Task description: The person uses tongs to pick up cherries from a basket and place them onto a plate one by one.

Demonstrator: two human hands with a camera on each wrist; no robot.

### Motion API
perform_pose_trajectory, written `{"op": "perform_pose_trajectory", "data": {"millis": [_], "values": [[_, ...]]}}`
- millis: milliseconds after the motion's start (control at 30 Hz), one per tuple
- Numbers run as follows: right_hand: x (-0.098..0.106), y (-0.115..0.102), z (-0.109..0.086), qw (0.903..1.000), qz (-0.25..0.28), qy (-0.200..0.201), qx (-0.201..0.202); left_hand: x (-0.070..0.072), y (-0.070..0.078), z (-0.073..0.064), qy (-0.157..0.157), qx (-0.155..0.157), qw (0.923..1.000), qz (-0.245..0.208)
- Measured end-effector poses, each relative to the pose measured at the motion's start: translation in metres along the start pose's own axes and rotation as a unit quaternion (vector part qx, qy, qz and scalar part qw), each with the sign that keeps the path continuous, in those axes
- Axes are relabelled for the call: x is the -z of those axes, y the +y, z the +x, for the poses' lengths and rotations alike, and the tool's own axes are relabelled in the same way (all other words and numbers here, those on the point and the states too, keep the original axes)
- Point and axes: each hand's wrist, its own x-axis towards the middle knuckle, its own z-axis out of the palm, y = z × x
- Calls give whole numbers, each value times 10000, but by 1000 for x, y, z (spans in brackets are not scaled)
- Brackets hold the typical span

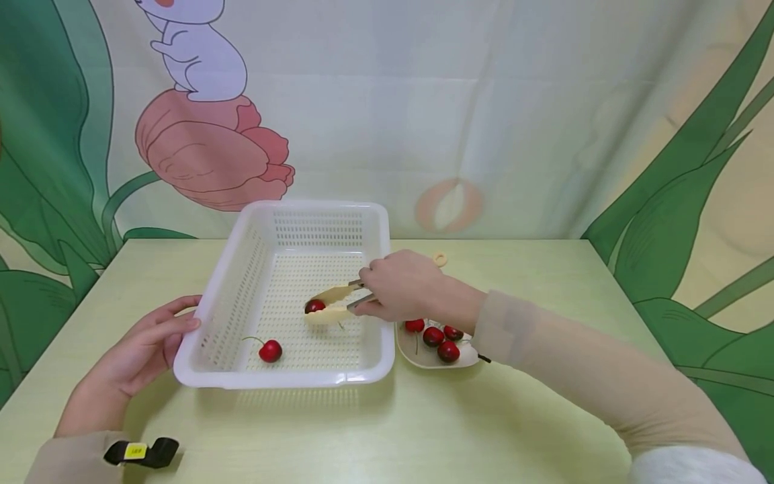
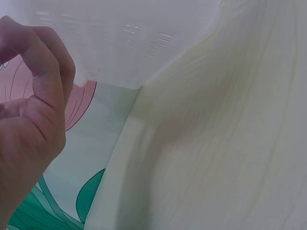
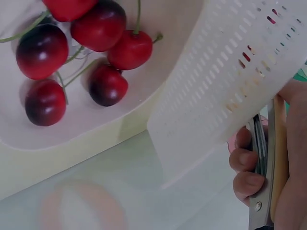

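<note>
My right hand (image 1: 399, 286) grips a pair of tongs (image 1: 335, 296) with cream tips and metal arms, reaching over the basket's right side. Between the tips is a dark red cherry (image 1: 315, 306), inside the white perforated plastic basket (image 1: 284, 378). Another cherry (image 1: 270, 351), stem attached, lies on the basket floor nearer the front left. My left hand (image 1: 154, 339) holds the basket's left rim, its fingers bent in the left wrist view. Right of the basket, partly under my right forearm, a pale plate (image 1: 417, 357) bears several cherries (image 3: 42, 51).
All this stands on a pale green-yellow table (image 1: 459, 423). Behind its far edge hangs a cloth backdrop (image 1: 514, 134) with printed leaves and a rabbit. The basket's raised wall (image 3: 192, 105) stands close beside the plate.
</note>
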Motion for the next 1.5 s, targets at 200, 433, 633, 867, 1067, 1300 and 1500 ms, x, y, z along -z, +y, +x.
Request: {"op": "perform_pose_trajectory", "data": {"millis": [200,433,633,867,1067,1300,1500], "values": [[-9,7,-5,9993,175,333,-40,0,1,0,36,32,10000,19],[-21,14,-11,9955,411,842,-123,-1,1,0,29,41,10000,8],[-22,16,-19,9905,631,1201,-217,0,1,1,-60,4,10000,-52],[-24,19,-25,9831,797,1637,-177,3,-3,1,-167,-79,9997,-135],[-25,23,-30,9754,1116,1885,-228,4,-2,1,-184,-80,9997,-159],[-26,32,-38,9680,1209,2168,-365,2,-1,0,-116,1,9999,-55],[-26,40,-50,9635,1288,2284,-547,2,0,0,-137,-13,9998,-122]]}}
